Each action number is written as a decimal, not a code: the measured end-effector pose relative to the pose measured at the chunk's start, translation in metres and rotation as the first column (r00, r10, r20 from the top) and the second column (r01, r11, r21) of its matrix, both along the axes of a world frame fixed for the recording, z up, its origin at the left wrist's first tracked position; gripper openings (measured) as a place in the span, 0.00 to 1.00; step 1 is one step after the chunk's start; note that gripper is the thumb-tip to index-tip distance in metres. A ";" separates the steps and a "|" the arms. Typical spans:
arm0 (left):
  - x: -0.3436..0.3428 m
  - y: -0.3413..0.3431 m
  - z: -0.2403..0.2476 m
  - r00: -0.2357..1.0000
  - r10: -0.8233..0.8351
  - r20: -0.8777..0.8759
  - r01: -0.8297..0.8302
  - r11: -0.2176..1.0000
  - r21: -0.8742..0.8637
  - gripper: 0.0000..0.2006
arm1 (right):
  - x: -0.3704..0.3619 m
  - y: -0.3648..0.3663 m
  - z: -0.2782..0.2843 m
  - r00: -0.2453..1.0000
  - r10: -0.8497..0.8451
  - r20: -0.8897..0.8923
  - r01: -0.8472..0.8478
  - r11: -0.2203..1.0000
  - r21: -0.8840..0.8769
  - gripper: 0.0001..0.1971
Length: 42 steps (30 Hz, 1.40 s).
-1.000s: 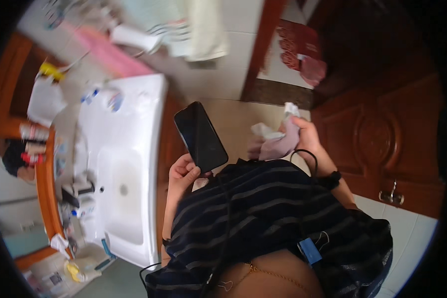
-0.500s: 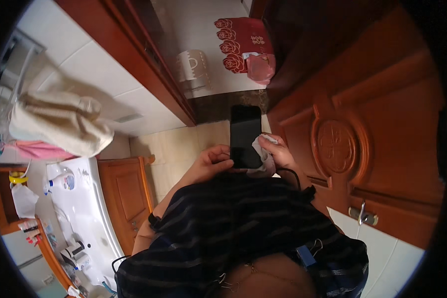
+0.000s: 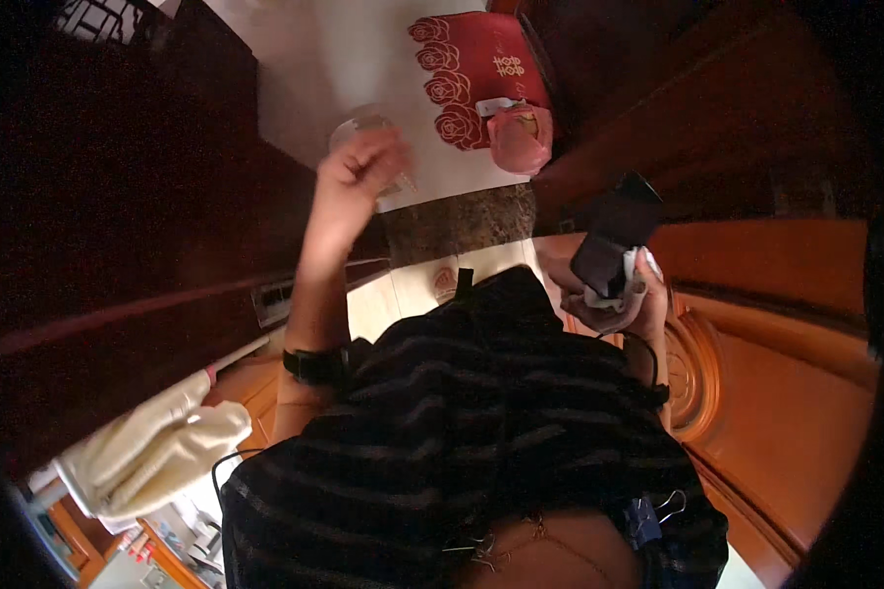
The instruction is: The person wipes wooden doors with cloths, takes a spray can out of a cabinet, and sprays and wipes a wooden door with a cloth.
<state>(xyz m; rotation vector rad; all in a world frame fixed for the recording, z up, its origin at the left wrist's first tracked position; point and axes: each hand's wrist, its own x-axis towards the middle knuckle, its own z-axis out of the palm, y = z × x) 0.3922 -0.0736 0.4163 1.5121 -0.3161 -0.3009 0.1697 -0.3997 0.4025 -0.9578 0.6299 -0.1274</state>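
My right hand (image 3: 652, 306) is closed around a black smartphone (image 3: 627, 221) and a crumpled greyish cloth (image 3: 604, 316), out to the right of my body. The phone is tilted, its far end pointing away from me, and the cloth bunches at its near end. My left hand (image 3: 365, 162) is raised at the far left, away from the phone. Motion smears its fingers, which look bent, and I cannot make out anything in them. Behind it a pale, rounded thing (image 3: 368, 123) on the floor is partly hidden.
Ahead lies a red mat (image 3: 511, 69) with rose shapes, a pink plastic bag (image 3: 521, 140) at its near edge. A dark stone threshold (image 3: 462, 224) crosses the doorway. The carved wooden door (image 3: 776, 393) stands right. At lower left hangs a cream towel (image 3: 157, 456).
My left hand has let go of the phone and swung up and forward to the left. My right hand has carried phone and cloth rightward. The bathroom has shifted toward the lower left.
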 end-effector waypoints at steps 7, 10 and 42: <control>0.114 -0.006 0.038 0.949 0.292 0.119 -0.280 0.954 -0.109 0.13 | 0.079 -0.060 -0.022 0.980 -0.154 -0.129 0.143 0.986 -0.090 0.12; 0.154 0.005 0.048 0.890 0.411 0.196 -0.412 0.910 -0.037 0.14 | 0.133 -0.104 -0.048 0.991 -0.116 -0.071 0.109 0.989 -0.101 0.13; 0.160 0.102 -0.064 0.776 0.584 0.239 -0.631 0.705 0.325 0.10 | 0.393 -0.199 -0.034 0.955 -0.296 0.031 0.297 0.948 -0.112 0.20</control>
